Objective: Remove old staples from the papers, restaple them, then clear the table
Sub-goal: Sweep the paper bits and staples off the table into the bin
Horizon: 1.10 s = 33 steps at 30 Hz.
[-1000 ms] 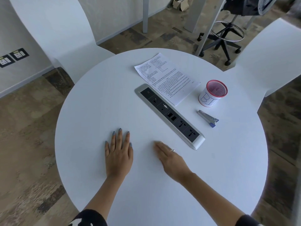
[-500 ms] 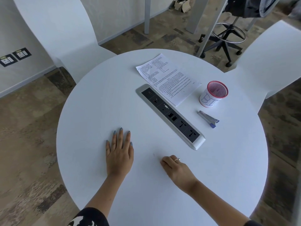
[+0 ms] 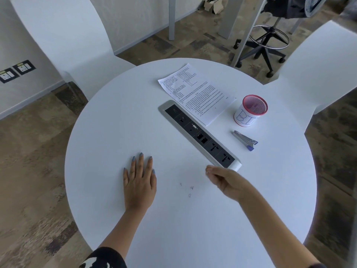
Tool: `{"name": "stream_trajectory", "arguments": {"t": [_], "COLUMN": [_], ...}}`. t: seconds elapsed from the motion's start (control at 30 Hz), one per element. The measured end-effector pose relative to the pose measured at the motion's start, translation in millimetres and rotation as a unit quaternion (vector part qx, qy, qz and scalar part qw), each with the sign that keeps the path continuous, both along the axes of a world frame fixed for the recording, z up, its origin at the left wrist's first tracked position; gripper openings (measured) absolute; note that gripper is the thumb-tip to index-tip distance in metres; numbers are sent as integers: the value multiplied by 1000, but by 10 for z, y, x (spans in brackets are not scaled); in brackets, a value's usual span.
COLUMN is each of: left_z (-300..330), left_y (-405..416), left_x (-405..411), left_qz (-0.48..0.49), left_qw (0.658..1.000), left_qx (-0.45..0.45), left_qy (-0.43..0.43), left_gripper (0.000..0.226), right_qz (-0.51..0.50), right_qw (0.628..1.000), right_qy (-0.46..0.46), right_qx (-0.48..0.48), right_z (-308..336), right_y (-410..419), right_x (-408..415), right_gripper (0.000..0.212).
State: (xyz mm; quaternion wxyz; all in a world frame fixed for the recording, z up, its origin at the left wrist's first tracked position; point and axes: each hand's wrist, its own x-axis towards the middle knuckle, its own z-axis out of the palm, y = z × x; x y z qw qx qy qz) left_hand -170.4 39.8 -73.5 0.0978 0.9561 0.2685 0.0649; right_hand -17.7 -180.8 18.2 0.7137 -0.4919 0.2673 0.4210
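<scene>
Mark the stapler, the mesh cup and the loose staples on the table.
stapler [image 3: 245,141], head view, on the middle of its metal body.
mesh cup [image 3: 245,118], head view, on its white paper label.
loose staples [image 3: 191,188], head view, on the small cluster between the hands.

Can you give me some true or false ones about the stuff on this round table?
1. The stapler lies on top of the papers. False: it lies on the bare table, apart from them, near the cup.
2. The left hand lies flat on the table with straight fingers. True.
3. The red-rimmed cup has tipped over. False: it stands upright.
4. A few tiny bits, probably old staples, lie on the table between the two hands. True.
5. The right hand is holding the stapler. False: it is near the end of the socket strip, away from the stapler.
</scene>
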Motion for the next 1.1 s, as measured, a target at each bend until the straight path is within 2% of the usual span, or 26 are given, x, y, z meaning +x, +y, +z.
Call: {"name": "stream_trajectory", "arguments": {"t": [0.07,0.17,0.2,0.23,0.3,0.33,0.4,0.47,0.53,0.57,0.63,0.7,0.77,0.83,0.87,0.9,0.93,0.97,1.03,1.07,1.1], "left_z": [5,2,8,10,18,18,14,15,15,14,9,6,10,8,6,4,4,5,3,0,0], "left_y": [-6,-4,-7,-9,-12,-11,-7,-13,-15,-19,-22,-10,-5,-10,-11,-11,-8,-5,-3,-4,-4], "left_x": [-4,-18,-5,-3,7,7,4,4,14,10,8,9,12,15,13,10,6,3,6,8,9], "left_qz": [1,2,3,3,1,1,2,2,3,3,2,3,3,1,1,1,1,2,2,1,1], "left_qw": [1000,1000,1000,1000,1000,1000,1000,1000,1000,1000,1000,1000,1000,1000,1000,1000,1000,1000,1000,1000,1000], "left_qx": [0,-2,-4,-4,-4,-4,-4,-2,0,0,0,2,1,1,2,3,3,3,2,2,2], "left_qy": [3,2,0,-1,-2,-3,-3,-2,-4,-6,-7,-4,-3,-6,-8,-10,-11,-12,-14,-14,-13], "left_gripper": [51,51,51,51,51,51,51,52,51,51,51,51,51,51,51,50,50,50,50,50,50], "right_qz": [-19,-35,-53,-68,-124,-152,-162,-82,36,72,149,219,230,201,191,182,170,148,48,-15,-70], "right_qw": [999,992,990,989,984,975,955,912,830,788,718,663,628,601,600,616,651,704,833,879,908], "right_qy": [9,-24,-47,-74,-128,-158,-225,-303,-358,-388,-436,-446,-463,-497,-506,-493,-461,-414,-318,-284,-264], "right_qx": [39,118,119,106,18,-32,-107,-264,-425,-473,-523,-560,-581,-593,-589,-587,-578,-558,-451,-383,-318], "right_z": [160,445,545,639,788,822,833,803,784,754,699,689,674,687,684,684,674,674,686,705,734], "right_y": [-48,-129,-158,-184,-208,-231,-262,-264,-231,-231,-212,-161,-141,-149,-155,-160,-163,-162,-149,-144,-140], "right_x": [231,718,925,1119,1494,1685,1989,2170,2234,2275,2373,2434,2473,2476,2478,2473,2487,2501,2535,2532,2487], "right_gripper": [9,56,61,56,19,9,17,24,16,10,22,35,36,27,24,23,25,26,23,23,25]}}
